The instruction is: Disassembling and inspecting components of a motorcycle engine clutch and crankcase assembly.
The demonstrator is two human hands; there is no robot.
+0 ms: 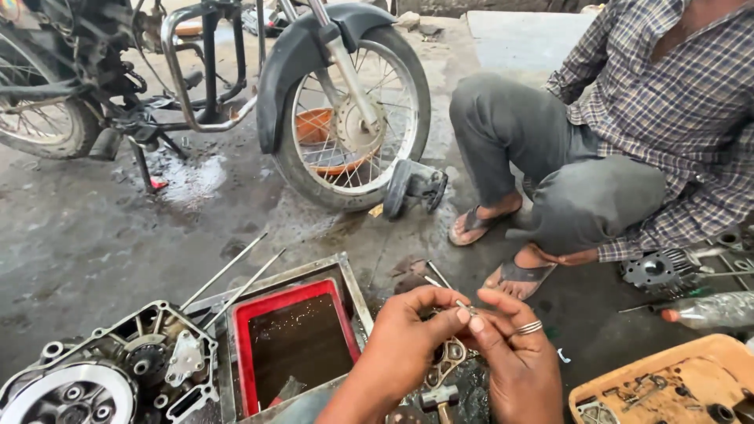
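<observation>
Pinching a small thin metal pin (pixel 463 305) between them, the left hand (pixel 408 338) and the right hand (pixel 514 353) meet fingertip to fingertip above a greasy metal engine plate (pixel 446 361). Both sets of fingers press together on the pin, just right of the red rectangular tray of dark oil (pixel 294 345).

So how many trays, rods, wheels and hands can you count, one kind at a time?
Trays: 2, a red one and an orange one
Long metal rods: 2
Motorcycle wheels: 2
Hands holding one small metal part: 2, left hand and right hand
Total: 8
</observation>
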